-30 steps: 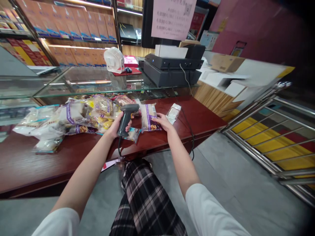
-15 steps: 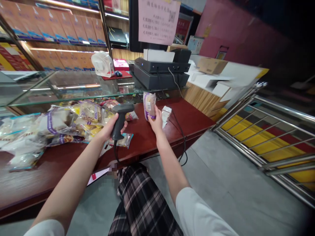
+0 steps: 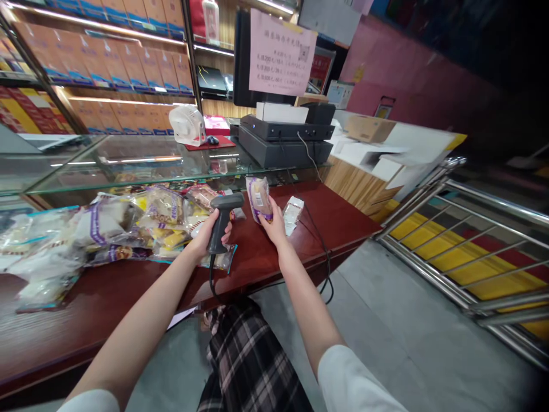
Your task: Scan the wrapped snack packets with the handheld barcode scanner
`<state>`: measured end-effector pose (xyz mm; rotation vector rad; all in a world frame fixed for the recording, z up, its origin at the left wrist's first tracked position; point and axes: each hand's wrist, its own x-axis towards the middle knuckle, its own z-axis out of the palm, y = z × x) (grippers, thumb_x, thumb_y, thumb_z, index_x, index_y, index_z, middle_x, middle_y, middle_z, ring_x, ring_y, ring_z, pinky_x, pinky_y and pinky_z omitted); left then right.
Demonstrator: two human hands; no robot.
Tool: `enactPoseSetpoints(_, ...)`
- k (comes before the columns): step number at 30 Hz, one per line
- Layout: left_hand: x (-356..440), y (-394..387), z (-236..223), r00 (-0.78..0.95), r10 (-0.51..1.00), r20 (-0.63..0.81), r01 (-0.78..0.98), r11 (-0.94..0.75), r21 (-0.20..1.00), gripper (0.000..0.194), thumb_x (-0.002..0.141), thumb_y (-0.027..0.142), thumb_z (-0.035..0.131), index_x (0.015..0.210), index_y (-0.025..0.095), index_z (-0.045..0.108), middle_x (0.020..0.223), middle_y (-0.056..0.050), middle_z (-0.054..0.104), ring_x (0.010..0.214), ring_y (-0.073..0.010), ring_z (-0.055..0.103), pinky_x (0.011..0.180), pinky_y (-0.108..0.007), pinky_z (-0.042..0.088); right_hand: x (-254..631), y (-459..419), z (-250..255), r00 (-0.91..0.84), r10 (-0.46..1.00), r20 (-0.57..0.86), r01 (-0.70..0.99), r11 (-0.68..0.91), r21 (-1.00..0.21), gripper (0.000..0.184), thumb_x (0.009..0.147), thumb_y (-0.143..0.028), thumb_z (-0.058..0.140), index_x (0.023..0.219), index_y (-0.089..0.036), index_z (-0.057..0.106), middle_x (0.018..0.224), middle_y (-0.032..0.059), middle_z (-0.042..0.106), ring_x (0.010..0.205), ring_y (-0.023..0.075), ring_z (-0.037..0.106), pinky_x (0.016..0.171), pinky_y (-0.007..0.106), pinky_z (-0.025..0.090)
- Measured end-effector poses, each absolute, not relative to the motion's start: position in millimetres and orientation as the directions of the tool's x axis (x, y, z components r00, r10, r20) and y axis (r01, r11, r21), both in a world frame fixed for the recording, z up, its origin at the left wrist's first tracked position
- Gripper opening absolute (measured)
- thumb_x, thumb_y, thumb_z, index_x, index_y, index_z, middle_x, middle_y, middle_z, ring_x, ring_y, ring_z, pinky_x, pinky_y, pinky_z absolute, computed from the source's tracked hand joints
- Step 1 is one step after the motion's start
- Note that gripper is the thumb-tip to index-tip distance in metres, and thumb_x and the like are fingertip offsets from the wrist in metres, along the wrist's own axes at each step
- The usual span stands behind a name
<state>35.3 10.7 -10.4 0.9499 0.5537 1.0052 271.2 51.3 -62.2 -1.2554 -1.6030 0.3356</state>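
My left hand (image 3: 205, 236) is wrapped round the grip of a dark grey barcode scanner (image 3: 223, 219), whose head points right toward a packet. My right hand (image 3: 273, 221) holds that purple-and-clear bread packet (image 3: 259, 197) upright just above the red-brown wooden counter (image 3: 128, 286). The scanner's black cable (image 3: 212, 278) hangs down over the counter's front edge. A flat clear packet (image 3: 223, 260) lies under the scanner.
A heap of several bagged breads (image 3: 107, 223) covers the counter's left part. A small white packet (image 3: 293, 213) lies right of my hand. Behind stand a glass display top (image 3: 128, 157), a black cash register (image 3: 285, 140) and a white fan (image 3: 187, 125). Steel railing (image 3: 472, 240) runs at right.
My right hand picked the bread packet up off the counter and stood it upright facing the scanner. My left hand kept hold of the scanner, shifting it slightly.
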Motion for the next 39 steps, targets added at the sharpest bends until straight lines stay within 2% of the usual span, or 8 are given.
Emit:
enactPoseSetpoints(15, 40.8, 0.7, -9.6, 0.483, 0.875, 0.024, -0.470, 0.237, 0.850, 0.052, 0.082, 0.064, 0.066, 0.100, 0.015, 0.059, 0.059, 0.002, 0.054, 0.037, -0.0106, 0.045, 0.036, -0.024, 0.042, 269.9, 46.3, -56.1, 0.098, 0.862, 0.498, 0.578, 0.358, -0.733, 0.068, 0.088, -0.033, 0.059, 0.152, -0.024, 0.039, 0.139, 0.0125, 0.055, 0.134, 0.0265, 0.051, 0.115, 0.039, 0.040)
enactPoseSetpoints(19, 34.9, 3.1, -8.2, 0.491, 0.871, 0.029, -0.463, 0.232, 0.855, 0.052, 0.083, 0.064, 0.065, 0.098, 0.015, 0.061, 0.059, 0.001, 0.055, 0.038, -0.0107, 0.046, 0.037, -0.023, 0.042, 271.0, 47.3, -56.9, 0.147, 0.866, 0.477, 0.520, 0.343, -0.782, 0.075, 0.089, -0.035, 0.059, 0.155, -0.022, 0.027, 0.138, 0.0139, 0.056, 0.131, 0.0246, 0.054, 0.114, 0.039, 0.040)
enactPoseSetpoints(23, 17.0, 9.2, 0.2, 0.509, 0.861, 0.012, -0.421, 0.237, 0.875, 0.051, 0.084, 0.065, 0.063, 0.091, 0.015, 0.061, 0.058, 0.000, 0.055, 0.037, -0.0108, 0.046, 0.035, -0.023, 0.040, 275.2, 51.7, -58.5, 0.321, 0.889, 0.326, 0.446, 0.162, -0.880, 0.075, 0.094, -0.041, 0.051, 0.154, -0.014, 0.014, 0.135, 0.0210, 0.057, 0.125, 0.0277, 0.059, 0.109, 0.044, 0.043)
enactPoseSetpoints(29, -10.4, 14.5, 12.5, 0.467, 0.880, -0.088, -0.376, 0.287, 0.881, 0.050, 0.088, 0.065, 0.058, 0.089, 0.015, 0.059, 0.057, -0.001, 0.055, 0.036, -0.0115, 0.046, 0.033, -0.024, 0.041, 279.3, 48.0, -53.1, 0.546, 0.711, 0.444, 0.656, -0.034, -0.754, 0.077, 0.087, -0.038, 0.059, 0.149, -0.006, 0.027, 0.158, 0.0295, 0.020, 0.151, 0.0384, 0.019, 0.120, 0.057, 0.021)
enactPoseSetpoints(32, -20.5, 8.2, 11.4, 0.435, 0.887, -0.153, -0.335, 0.318, 0.887, 0.046, 0.091, 0.062, 0.053, 0.089, 0.016, 0.060, 0.058, -0.001, 0.054, 0.035, -0.0118, 0.047, 0.033, -0.023, 0.039, 276.4, 41.4, -50.8, 0.467, 0.738, 0.486, 0.746, -0.034, -0.665, 0.057, 0.087, -0.035, 0.059, 0.137, -0.012, 0.047, 0.150, 0.0245, 0.035, 0.143, 0.0410, 0.028, 0.117, 0.062, 0.023)
enactPoseSetpoints(35, -29.7, -2.4, 2.4, 0.433, 0.876, -0.210, -0.314, 0.365, 0.876, 0.044, 0.093, 0.059, 0.051, 0.090, 0.016, 0.060, 0.057, 0.000, 0.052, 0.034, -0.0105, 0.043, 0.032, -0.022, 0.036, 272.2, 39.1, -52.8, 0.250, 0.860, 0.446, 0.802, 0.074, -0.592, 0.025, 0.088, -0.034, 0.057, 0.104, -0.018, 0.066, 0.129, 0.0182, 0.055, 0.132, 0.0389, 0.040, 0.113, 0.060, 0.030)
enactPoseSetpoints(37, -34.3, -7.8, -7.0, 0.436, 0.869, -0.234, -0.294, 0.383, 0.876, 0.043, 0.091, 0.059, 0.055, 0.091, 0.016, 0.060, 0.058, -0.001, 0.054, 0.035, -0.0108, 0.044, 0.034, -0.023, 0.038, 269.6, 40.6, -56.4, 0.178, 0.882, 0.436, 0.806, 0.123, -0.578, 0.022, 0.088, -0.032, 0.057, 0.101, -0.019, 0.067, 0.129, 0.0170, 0.057, 0.131, 0.0365, 0.042, 0.115, 0.058, 0.029)
enactPoseSetpoints(39, -36.0, -9.7, -15.8, 0.428, 0.864, -0.264, -0.257, 0.397, 0.881, 0.045, 0.088, 0.061, 0.059, 0.089, 0.016, 0.061, 0.058, -0.002, 0.056, 0.039, -0.0134, 0.050, 0.036, -0.025, 0.043, 267.5, 43.2, -60.0, 0.193, 0.878, 0.438, 0.804, 0.114, -0.583, 0.033, 0.085, -0.028, 0.059, 0.116, -0.018, 0.064, 0.139, 0.0168, 0.053, 0.137, 0.0355, 0.038, 0.119, 0.060, 0.020)
